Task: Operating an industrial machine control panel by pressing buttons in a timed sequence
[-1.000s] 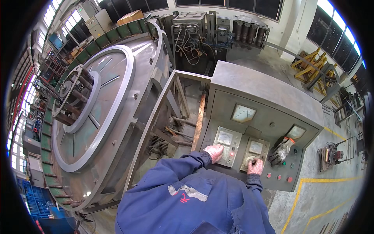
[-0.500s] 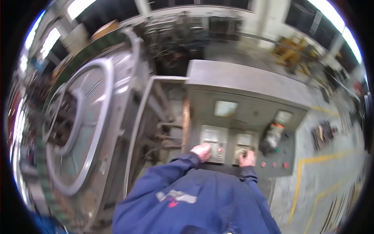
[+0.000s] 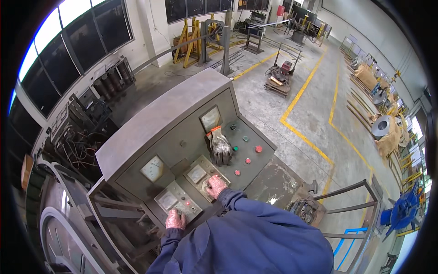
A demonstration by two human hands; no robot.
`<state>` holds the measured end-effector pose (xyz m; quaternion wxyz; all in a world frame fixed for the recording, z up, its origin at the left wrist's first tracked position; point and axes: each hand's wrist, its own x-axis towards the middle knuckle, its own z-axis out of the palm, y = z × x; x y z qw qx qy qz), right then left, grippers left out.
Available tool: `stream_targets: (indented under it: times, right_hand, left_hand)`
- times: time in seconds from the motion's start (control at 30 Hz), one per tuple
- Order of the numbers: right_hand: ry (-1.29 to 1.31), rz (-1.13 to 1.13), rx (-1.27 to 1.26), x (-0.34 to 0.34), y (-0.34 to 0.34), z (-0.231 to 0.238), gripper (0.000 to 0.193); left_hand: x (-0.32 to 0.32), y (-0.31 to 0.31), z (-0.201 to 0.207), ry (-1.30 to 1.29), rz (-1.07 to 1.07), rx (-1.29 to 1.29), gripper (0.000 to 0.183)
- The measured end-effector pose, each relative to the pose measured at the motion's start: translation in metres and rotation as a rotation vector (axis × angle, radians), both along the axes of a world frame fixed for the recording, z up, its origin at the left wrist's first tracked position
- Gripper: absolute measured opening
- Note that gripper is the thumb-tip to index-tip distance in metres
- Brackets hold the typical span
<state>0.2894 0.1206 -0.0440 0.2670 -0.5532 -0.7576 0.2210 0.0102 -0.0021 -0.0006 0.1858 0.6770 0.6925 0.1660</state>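
Observation:
A grey control console (image 3: 164,118) with a sloped metal hood stands before me. Two small pale control modules are set side by side on its panel. My left hand (image 3: 175,219) is closed at the lower edge of the left module (image 3: 168,199), its fingers around a mostly hidden knob. On the right module (image 3: 197,174), my right hand (image 3: 216,187) curls its fingers around a control knob (image 3: 206,186). A red light glows on the left module. A dirty work glove (image 3: 220,147) with an orange cuff lies on the panel beyond my right hand.
Red push buttons (image 3: 247,160) and green ones sit right of the glove. Two dial gauges (image 3: 152,168) face me. A large ring-shaped machine (image 3: 50,228) stands at left. A metal railing (image 3: 346,192) and a blue machine (image 3: 406,208) are at right. Yellow lines (image 3: 296,130) mark the floor.
My view has swung to the right, showing more of the workshop floor and less of the ring-shaped machine. Both hands remain at the same two modules.

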Motion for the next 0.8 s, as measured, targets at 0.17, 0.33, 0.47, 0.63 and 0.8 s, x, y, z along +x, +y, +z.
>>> stream_targets:
  times: [0.17, 0.33, 0.47, 0.63, 0.8]
  right_hand:
    - [0.013, -0.016, -0.002, -0.004, -0.003, 0.000, 0.031]
    - [-0.008, 0.008, 0.002, -0.002, -0.001, -0.005, 0.031]
    - [-0.031, -0.001, -0.002, -0.003, 0.000, -0.008, 0.031]
    - [-0.033, 0.011, 0.031, -0.003, 0.001, -0.013, 0.032]
    - [-0.033, 0.005, -0.008, -0.003, 0.001, -0.010, 0.033]
  left_hand:
    - [-0.002, -0.003, -0.002, 0.022, 0.015, -0.012, 0.038]
    - [-0.003, -0.002, -0.005, 0.028, 0.018, -0.024, 0.039]
    - [-0.003, -0.002, -0.005, 0.020, 0.021, -0.034, 0.039]
    - [-0.002, -0.002, -0.005, 0.026, 0.021, -0.014, 0.039]
    - [-0.002, -0.002, -0.003, 0.028, 0.019, -0.004, 0.039]
